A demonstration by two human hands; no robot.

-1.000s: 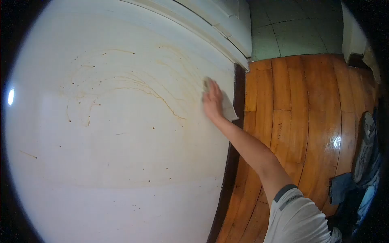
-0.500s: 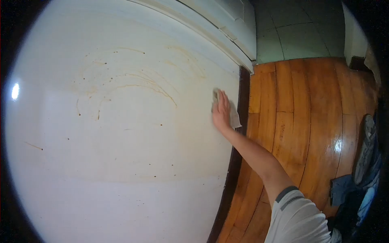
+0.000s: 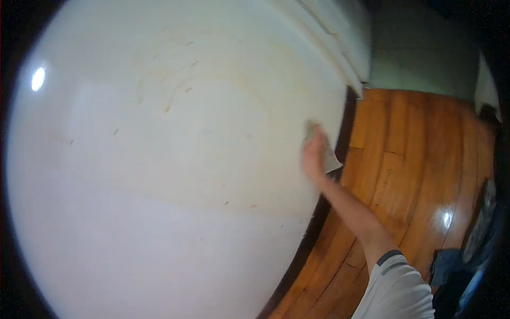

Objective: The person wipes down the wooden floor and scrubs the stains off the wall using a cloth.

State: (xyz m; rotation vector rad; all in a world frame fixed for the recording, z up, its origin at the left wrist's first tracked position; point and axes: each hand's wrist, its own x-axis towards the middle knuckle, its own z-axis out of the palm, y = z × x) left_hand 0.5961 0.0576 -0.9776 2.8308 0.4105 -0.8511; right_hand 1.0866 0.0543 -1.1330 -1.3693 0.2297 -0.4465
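Observation:
My right hand [image 3: 314, 151] is blurred by motion and closed on a light grey cloth [image 3: 331, 158] against the white wall [image 3: 159, 170]. A loose corner of the cloth hangs toward the dark baseboard [image 3: 314, 226]. Brown spots and faint yellowish streaks mark the wall, mostly up and to the left of the hand. My left hand is out of view.
Wooden floorboards [image 3: 419, 159] lie right of the baseboard. White door trim [image 3: 345, 48] and a greenish tiled floor [image 3: 419, 66] are at the top right. A shoe [image 3: 479, 226] and blue fabric [image 3: 446, 266] show at the right edge.
The view has shifted, and the wall and floor appear farther right. My right hand, still with the cloth, has moved right and slightly down in the picture. The streaks look fainter and more blurred.

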